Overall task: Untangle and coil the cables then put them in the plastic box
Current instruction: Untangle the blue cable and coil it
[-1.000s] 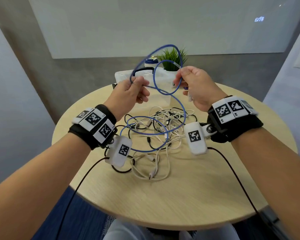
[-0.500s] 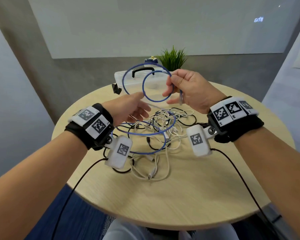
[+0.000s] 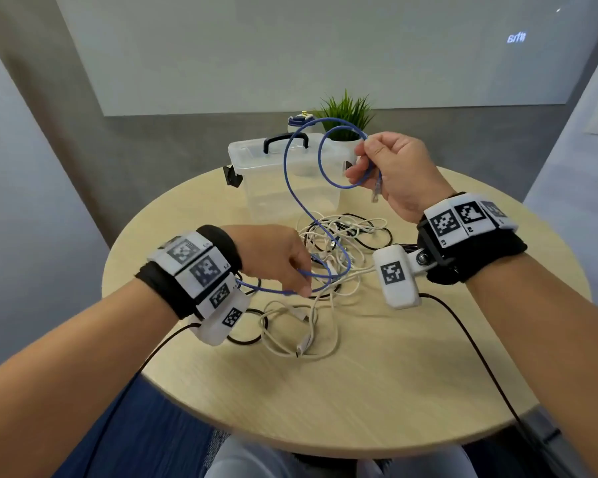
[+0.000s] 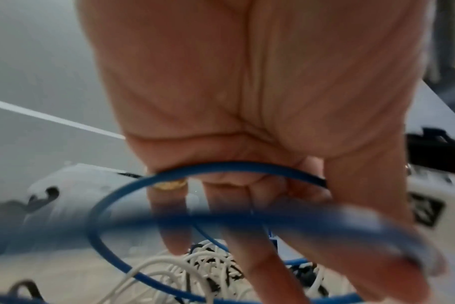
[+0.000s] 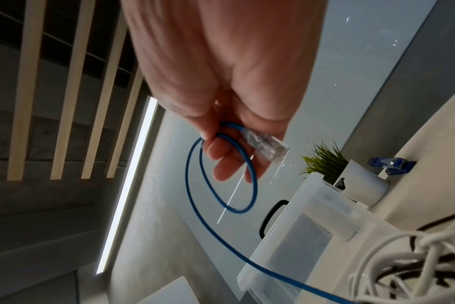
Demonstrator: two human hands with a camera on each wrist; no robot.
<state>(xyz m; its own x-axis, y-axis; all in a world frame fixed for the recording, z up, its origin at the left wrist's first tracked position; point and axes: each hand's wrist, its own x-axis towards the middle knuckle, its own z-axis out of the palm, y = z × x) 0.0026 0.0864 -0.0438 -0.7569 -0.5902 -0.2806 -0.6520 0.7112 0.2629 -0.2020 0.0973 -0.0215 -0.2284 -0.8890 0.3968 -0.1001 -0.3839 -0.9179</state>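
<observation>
A blue cable (image 3: 292, 188) rises from the table in an S-curve. My right hand (image 3: 359, 163) is raised in front of the clear plastic box (image 3: 256, 188) and pinches a small blue coil, whose clear plug (image 3: 377, 191) hangs below the fingers. The right wrist view shows that coil (image 5: 192, 185) and plug (image 5: 265, 146) in my right hand (image 5: 213, 148). My left hand (image 3: 299, 284) is low over the tangle of white and black cables (image 3: 346, 224). There the blue cable (image 4: 221, 166) crosses the finger bases and tucks behind the thumb of my left hand (image 4: 299, 216).
The round wooden table (image 3: 359, 391) holds the box at its far edge, lid off, black handle behind. A small potted plant (image 3: 346, 115) and a bottle (image 3: 301, 120) stand beyond the box. Black cords trail from both wrist cameras toward me.
My left hand let go of the raised loops and dropped to the blue loop on the pile. My right hand kept the coil and moved right and slightly up.
</observation>
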